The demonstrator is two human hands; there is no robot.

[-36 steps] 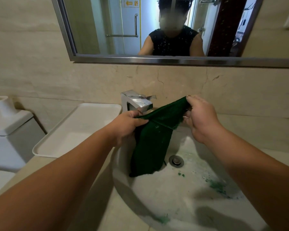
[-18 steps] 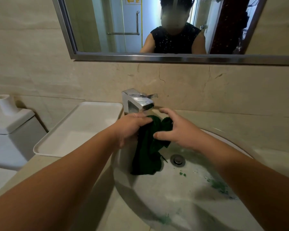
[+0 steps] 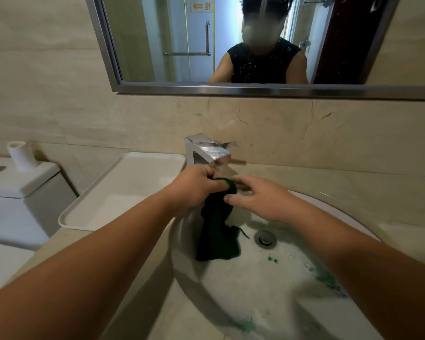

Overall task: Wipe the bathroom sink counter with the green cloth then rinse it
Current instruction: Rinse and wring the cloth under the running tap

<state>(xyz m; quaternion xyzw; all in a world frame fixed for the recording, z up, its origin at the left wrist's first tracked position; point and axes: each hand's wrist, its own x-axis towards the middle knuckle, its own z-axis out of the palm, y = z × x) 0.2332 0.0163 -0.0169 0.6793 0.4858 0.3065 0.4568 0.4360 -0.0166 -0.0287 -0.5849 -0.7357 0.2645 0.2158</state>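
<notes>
1. Right now my left hand (image 3: pixel 196 186) is pinched shut on the top of the cloth (image 3: pixel 217 231), bunching it just under the tap (image 3: pixel 210 152).
2. My right hand (image 3: pixel 258 198) is loosely spread, fingers (image 3: pixel 241 180) apart, with the thumb tip touching the cloth's upper edge; it grips nothing.
3. The cloth is dark green and hangs down from my left hand into the sink (image 3: pixel 268 290), its lower end resting on the basin wall left of the drain (image 3: pixel 265 238).
4. Green flecks and smears lie in the basin, near the drain, toward the right wall and at the near edge.
5. The sink is set into a beige surface (image 3: pixel 378 192) that runs along the tiled wall.
6. A white tray (image 3: pixel 123 192) sits on the surface just left of the sink, touching the tap's base area.
7. Further left stands a toilet tank (image 3: pixel 17 185) with a white paper roll (image 3: pixel 20 155) upright on its lid.
8. Above the tap hangs a metal-framed mirror (image 3: pixel 231 88), showing a person in a dark sleeveless top and a glass door behind.
9. Whether water runs from the tap, I cannot tell.
</notes>
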